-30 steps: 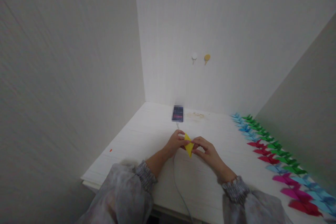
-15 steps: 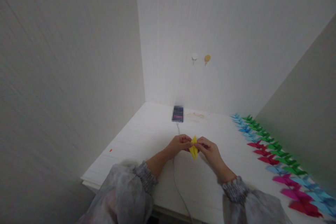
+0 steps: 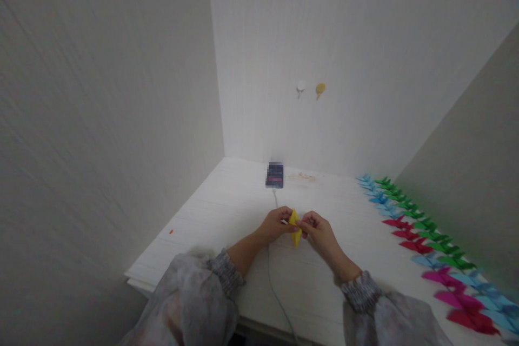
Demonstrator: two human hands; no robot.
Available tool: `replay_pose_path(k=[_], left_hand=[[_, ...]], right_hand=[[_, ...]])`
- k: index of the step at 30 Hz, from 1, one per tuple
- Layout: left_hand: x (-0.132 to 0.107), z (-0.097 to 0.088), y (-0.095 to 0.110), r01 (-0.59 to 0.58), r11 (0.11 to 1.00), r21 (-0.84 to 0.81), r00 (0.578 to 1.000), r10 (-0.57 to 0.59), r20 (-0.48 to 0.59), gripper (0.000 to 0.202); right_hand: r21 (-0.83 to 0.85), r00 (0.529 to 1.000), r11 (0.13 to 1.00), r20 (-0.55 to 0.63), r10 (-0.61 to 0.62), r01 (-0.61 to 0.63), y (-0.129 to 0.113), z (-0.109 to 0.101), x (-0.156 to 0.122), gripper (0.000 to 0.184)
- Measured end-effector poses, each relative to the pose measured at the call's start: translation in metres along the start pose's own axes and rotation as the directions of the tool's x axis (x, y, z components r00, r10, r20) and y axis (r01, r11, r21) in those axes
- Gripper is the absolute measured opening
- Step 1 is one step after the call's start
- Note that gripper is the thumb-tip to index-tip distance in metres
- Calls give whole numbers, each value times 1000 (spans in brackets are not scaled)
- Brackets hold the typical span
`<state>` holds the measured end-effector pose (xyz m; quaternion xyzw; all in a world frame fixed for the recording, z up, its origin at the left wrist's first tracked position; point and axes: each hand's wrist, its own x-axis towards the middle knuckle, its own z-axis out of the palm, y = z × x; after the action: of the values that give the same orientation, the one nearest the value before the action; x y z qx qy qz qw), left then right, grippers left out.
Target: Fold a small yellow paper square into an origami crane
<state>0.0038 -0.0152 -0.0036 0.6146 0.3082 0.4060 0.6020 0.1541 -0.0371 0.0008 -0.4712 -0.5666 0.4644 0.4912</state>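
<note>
The yellow folded paper (image 3: 296, 239) is over the tabletop (image 3: 219, 213), its long axis pointing from far edge to near edge, and the fingers of left hand (image 3: 274, 226) and right hand (image 3: 323, 232) pinch it from opposite sides, equally near.

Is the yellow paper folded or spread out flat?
Folded: the yellow paper makes a narrow, pointed shape between the left hand and right hand.

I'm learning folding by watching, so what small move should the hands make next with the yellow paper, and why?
Probably a light pinch by the right hand along the yellow paper: that hand touches its right side, while the left hand holds the opposite side and could steady it.
</note>
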Motion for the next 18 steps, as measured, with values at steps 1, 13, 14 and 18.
replay_pose_path(k=[1,13,14,18], left_hand=[[0,0,0,9,1000,-10,1000,-9,2,35],[1,3,4,-16,942,-335,990,-32,-137,31],[1,3,5,-20,943,-333,989,-31,-146,32],[1,4,7,-17,953,-304,987,-34,-160,33]], right_hand=[[1,1000,1000,-1,4,-4,0,0,0,26],[279,1000,960,28,11,-19,-8,4,-2,24],[291,1000,956,25,14,-21,-7,4,-2,24],[291,1000,957,12,11,-14,-5,2,-1,24]])
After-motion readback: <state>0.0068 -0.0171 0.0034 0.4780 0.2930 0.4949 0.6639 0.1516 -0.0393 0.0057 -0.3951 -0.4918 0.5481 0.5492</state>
